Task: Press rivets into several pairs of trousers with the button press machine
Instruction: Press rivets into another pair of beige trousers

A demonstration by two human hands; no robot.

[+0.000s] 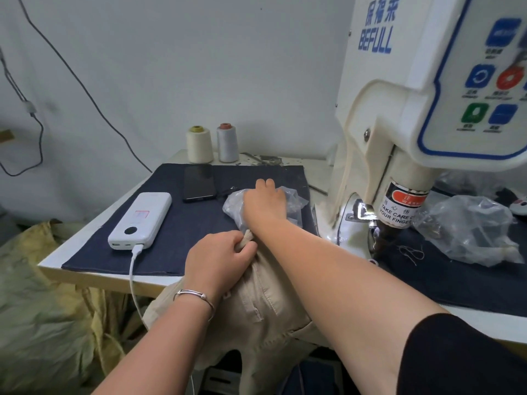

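Hanging off the counter (85,269) edge by the person's lap, the beige trousers (265,303) weren't under the press machine (399,172) yet. Step looked like fetching a rivet; next move prob. needs one picked out, then fabric slid under the head. Left hand (219,258) fingers pinched a bunched bit of waistband. Right hand (265,201) reached into a clear plastic bag (293,201) w/ fingers buried, so can't tell their grip.

Phone (199,182) and power bank (141,220) left of press machine (399,132).
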